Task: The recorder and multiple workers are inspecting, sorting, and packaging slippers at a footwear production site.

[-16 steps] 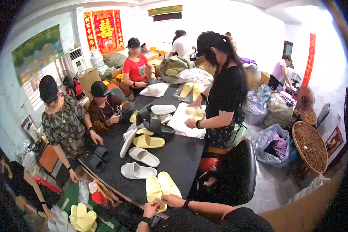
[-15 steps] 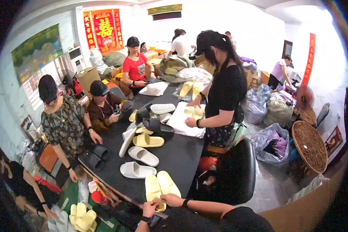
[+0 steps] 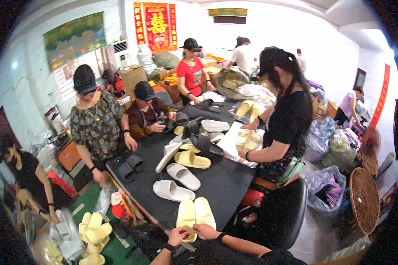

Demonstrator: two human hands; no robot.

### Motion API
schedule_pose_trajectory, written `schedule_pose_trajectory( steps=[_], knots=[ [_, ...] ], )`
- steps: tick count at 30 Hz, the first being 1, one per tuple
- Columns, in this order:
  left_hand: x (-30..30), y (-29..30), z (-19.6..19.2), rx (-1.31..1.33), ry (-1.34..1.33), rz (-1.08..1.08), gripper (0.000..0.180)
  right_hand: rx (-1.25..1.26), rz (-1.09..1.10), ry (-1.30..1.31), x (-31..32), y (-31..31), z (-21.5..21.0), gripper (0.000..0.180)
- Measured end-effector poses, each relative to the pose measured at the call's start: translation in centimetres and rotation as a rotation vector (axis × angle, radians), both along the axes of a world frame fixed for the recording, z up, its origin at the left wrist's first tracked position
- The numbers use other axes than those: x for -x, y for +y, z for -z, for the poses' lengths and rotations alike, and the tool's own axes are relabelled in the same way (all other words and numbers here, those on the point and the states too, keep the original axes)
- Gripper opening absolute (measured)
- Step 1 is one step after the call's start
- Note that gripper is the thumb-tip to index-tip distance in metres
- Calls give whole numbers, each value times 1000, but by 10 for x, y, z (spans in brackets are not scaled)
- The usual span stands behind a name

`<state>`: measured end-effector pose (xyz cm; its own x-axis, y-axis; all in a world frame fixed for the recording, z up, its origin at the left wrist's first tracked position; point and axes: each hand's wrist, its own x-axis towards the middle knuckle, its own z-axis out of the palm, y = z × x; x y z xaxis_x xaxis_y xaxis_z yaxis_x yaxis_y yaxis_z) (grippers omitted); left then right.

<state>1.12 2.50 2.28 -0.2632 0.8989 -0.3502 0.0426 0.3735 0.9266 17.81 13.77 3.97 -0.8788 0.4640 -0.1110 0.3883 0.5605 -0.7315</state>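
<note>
A pair of pale yellow slippers lies side by side at the near end of the black table, toes pointing away from me. My left hand is closed in a pinch by the heel of the left slipper. Against the heels, my right hand is pinched too, its fingertips close to the left hand's. What the fingers hold, if anything, is too small to make out. Beyond the pair lie white slippers, another yellow slipper and several black slippers.
At left, a green surface bears stacked yellow slippers and a red-capped container. Co-workers stand or sit around the table; one at right handles slippers on white sheets. A black chair stands close on my right.
The view has swung left, so the scene sits further right. My hands stay at the slipper heels, fingertips pinched. The co-worker at right has leaned closer over the white sheets.
</note>
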Motion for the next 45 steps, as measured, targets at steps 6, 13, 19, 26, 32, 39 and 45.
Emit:
schedule_pose_trajectory(
  steps=[6, 13, 19, 26, 32, 39, 45],
  knots=[
    [-2, 6, -15, -7, 147, 104, 16, -41, -20, 53, 3, 3, 4, 24],
    [3, 9, -12, 12, 155, 114, 16, 51, -24, 64, 5, 5, 5, 24],
    [2, 9, -15, 23, 105, 130, 16, 20, -16, 17, 6, 8, 6, 24],
    [4, 12, -4, 5, 240, 123, 16, 20, -68, -13, 6, 13, 17, 26],
    [4, 10, -6, 43, 292, 121, 16, 0, -116, -98, 3, 14, 11, 26],
    [2, 9, -19, 38, 278, 106, 17, -7, -114, -73, 1, 15, 3, 22],
    [5, 11, -14, 27, 233, 117, 16, -39, -95, 22, 0, 16, 14, 19]
  ],
)
